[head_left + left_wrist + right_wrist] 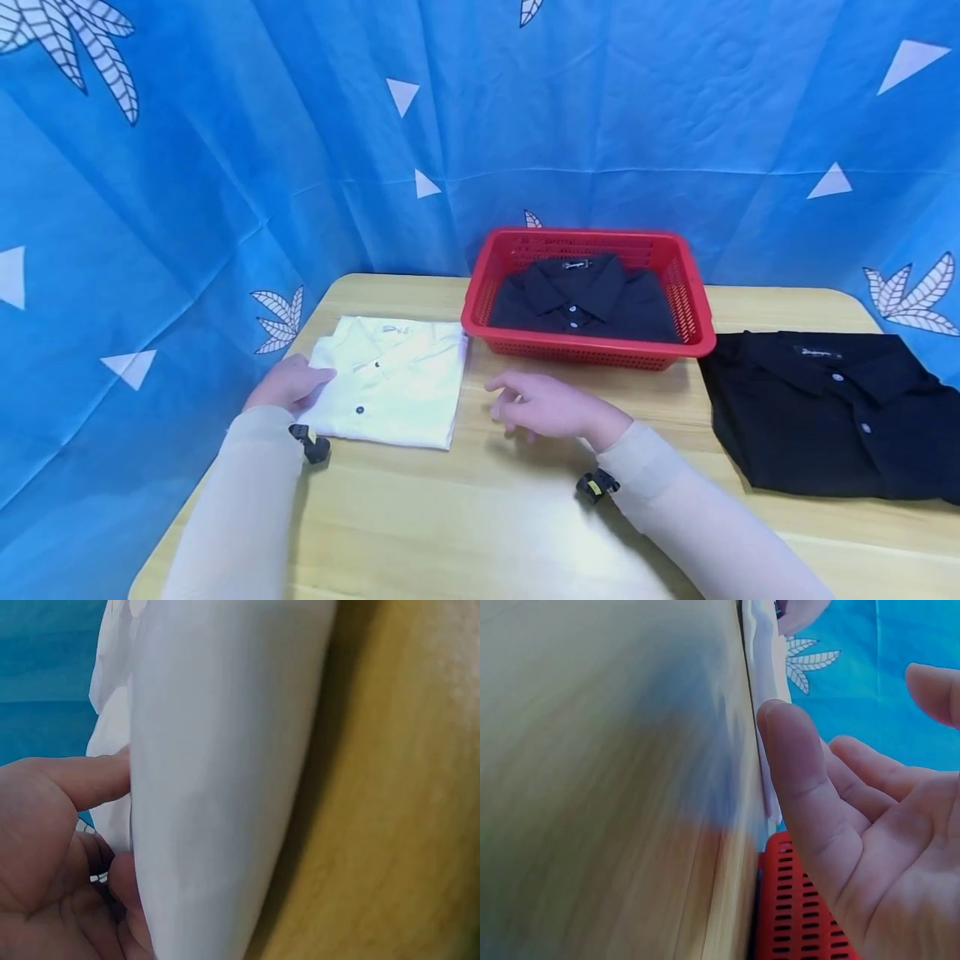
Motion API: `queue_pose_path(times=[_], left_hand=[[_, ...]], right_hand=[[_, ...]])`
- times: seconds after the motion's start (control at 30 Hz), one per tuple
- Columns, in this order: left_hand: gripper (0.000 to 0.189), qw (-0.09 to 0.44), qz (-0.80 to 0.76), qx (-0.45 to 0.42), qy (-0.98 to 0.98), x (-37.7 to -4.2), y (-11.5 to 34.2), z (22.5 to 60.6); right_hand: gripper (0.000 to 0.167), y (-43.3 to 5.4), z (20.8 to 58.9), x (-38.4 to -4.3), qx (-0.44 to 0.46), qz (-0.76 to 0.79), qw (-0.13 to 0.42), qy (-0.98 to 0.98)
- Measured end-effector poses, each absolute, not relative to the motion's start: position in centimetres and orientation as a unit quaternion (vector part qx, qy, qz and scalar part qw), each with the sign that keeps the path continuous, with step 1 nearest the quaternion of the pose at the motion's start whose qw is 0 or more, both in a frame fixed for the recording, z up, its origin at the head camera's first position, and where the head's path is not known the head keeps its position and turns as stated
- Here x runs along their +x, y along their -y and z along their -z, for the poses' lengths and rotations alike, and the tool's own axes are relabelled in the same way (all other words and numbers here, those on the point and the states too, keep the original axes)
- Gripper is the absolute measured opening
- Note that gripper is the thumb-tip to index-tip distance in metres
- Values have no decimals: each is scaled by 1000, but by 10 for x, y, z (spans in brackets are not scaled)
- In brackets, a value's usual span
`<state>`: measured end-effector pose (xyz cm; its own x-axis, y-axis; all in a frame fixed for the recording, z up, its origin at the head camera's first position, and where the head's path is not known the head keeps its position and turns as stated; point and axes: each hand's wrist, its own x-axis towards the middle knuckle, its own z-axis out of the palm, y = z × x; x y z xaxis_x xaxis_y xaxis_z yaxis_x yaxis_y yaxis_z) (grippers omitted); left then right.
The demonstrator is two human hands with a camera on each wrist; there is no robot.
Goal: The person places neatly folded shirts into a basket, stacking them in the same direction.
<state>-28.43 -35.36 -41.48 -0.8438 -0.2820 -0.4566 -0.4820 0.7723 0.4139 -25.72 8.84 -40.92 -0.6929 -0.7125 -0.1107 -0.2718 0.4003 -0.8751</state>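
Note:
A folded white shirt (401,379) with dark buttons lies on the left part of the table. My left hand (288,385) pinches its left edge, thumb on top and fingers curled beneath, as the left wrist view shows by the white cloth (217,780) beside the thumb (94,780). To the right of the shirt, my right hand (543,406) hovers over the wood with loosely bent fingers and nothing in them. In the right wrist view its palm and fingers (802,757) are apart from the shirt's edge and the basket.
Behind my right hand stands a red plastic basket (585,346) holding a folded black shirt (577,296). Another folded black shirt (840,417) lies at the right side of the wooden table (450,525). A blue patterned curtain (600,108) hangs behind and to the left.

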Motion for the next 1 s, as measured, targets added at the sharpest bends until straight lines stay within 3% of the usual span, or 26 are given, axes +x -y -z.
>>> queue_pose_path(times=[0.07, 0.17, 0.3, 0.53, 0.8, 1.0], left_hand=[[89, 193, -262, -207, -923, -284, 355, 415], [100, 199, -261, -208, -921, -283, 357, 415], [102, 204, -254, -219, -920, -288, 356, 420], [94, 191, -186, -227, -937, -285, 341, 418], [93, 190, -158, -220, -944, -281, 334, 410], [94, 192, -167, -211, -944, -282, 333, 409]], right_hand=[[52, -85, 409, -257, -310, 452, 244, -800], [53, -81, 409, -256, -311, 452, 250, -798], [55, -78, 411, -256, -304, 448, 262, -799], [57, -71, 425, -264, -289, 450, 330, -778], [63, -56, 425, -272, -295, 381, 314, -818], [37, -49, 421, -279, -278, 367, 310, -832]])
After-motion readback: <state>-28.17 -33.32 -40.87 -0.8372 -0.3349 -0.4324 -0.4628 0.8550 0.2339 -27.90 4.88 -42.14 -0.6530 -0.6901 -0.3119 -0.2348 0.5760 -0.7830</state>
